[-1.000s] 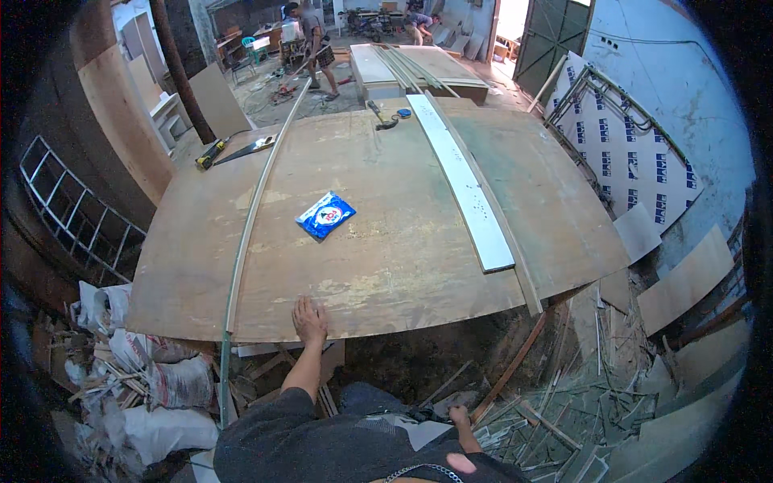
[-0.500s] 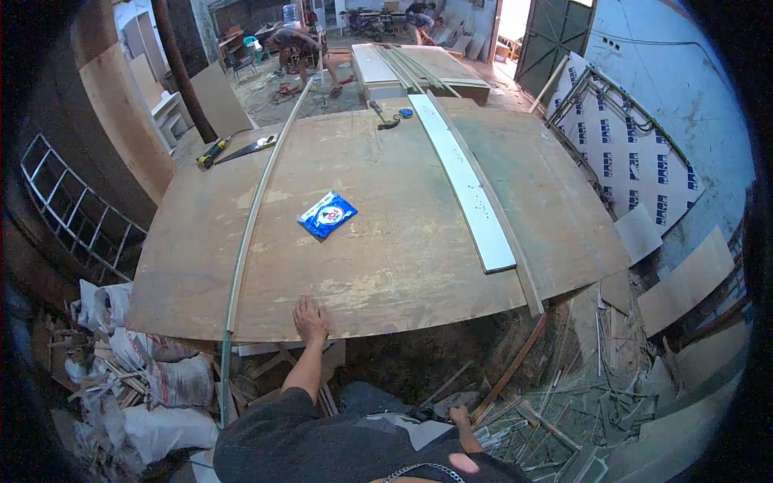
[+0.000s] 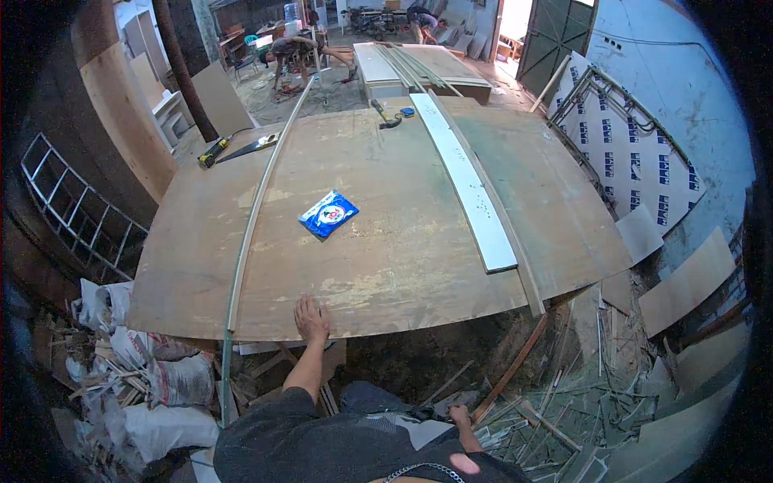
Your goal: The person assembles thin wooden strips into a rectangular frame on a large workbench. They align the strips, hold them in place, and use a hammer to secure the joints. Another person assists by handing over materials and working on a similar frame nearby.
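My left hand (image 3: 312, 319) lies flat on the near edge of a large plywood sheet (image 3: 362, 266), fingers spread, holding nothing. Down by my hip is my right hand (image 3: 460, 414), its fingers curled; what is in them, if anything, is too small to make out. A blue and white plastic packet (image 3: 328, 214) rests on the sheet beyond my left hand. To the right lies a long white board (image 3: 463, 181) beside a thin wooden strip (image 3: 527, 282). Another long strip (image 3: 256, 209) runs along the left side, overhanging the near edge.
A hammer (image 3: 388, 121), a blue tape measure (image 3: 407, 112), a handsaw (image 3: 254, 146) and a yellow drill (image 3: 212, 153) lie toward the far side. White sacks (image 3: 173, 431) and wood scraps (image 3: 555, 427) cover the floor nearby. Two people (image 3: 290, 50) bend over in the background.
In the background, the person at left has shifted, leaning lower and further left. My hands and the things on the plywood stay where they were.
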### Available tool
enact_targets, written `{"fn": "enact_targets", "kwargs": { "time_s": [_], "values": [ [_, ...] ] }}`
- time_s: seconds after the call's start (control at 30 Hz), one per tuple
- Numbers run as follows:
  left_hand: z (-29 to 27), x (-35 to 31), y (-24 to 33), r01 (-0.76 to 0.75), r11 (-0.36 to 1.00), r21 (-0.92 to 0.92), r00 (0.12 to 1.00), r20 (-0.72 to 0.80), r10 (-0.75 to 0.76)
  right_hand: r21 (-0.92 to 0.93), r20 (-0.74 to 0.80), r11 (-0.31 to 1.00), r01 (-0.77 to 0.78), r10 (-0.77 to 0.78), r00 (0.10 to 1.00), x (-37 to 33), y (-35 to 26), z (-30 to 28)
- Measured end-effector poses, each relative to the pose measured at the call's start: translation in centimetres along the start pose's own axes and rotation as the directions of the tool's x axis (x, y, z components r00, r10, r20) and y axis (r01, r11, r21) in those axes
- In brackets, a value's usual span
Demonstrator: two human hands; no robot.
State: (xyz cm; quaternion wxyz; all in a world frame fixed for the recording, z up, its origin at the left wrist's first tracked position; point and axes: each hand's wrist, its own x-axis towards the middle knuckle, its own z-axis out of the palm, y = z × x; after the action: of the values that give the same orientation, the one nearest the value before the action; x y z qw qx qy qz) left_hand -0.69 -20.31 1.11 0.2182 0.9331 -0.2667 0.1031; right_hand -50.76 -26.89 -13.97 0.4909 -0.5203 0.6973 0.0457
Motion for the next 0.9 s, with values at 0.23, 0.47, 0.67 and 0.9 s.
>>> {"fn": "enact_targets", "kwargs": {
  "time_s": [0.23, 0.47, 0.67, 0.9],
  "values": [
    [0.5, 0.1, 0.3, -0.02, 0.999, -0.031, 1.0, -0.014, 0.02, -0.119, -0.043, 0.986, 0.115, -0.121, 0.992, 1.5, 1.7, -0.1],
    [0.4, 0.0, 0.7, -0.016, 0.999, -0.034, 1.0, 0.008, 0.016, -0.022, 0.003, 0.999, -0.045, 0.045, 0.999, -1.2, -0.8, -1.3],
    [0.0, -0.1, 0.8, -0.015, 1.0, -0.025, 0.999, 0.032, 0.016, -0.071, -0.037, 0.993, 0.099, -0.102, 0.994, -1.9, -1.0, -1.5],
    [0.6, 0.0, 0.6, -0.02, 1.0, 0.002, 1.0, 0.019, 0.02, 0.002, -0.027, 1.0, 0.031, -0.031, 0.999, -0.8, -0.1, -1.2]
  ]
}}
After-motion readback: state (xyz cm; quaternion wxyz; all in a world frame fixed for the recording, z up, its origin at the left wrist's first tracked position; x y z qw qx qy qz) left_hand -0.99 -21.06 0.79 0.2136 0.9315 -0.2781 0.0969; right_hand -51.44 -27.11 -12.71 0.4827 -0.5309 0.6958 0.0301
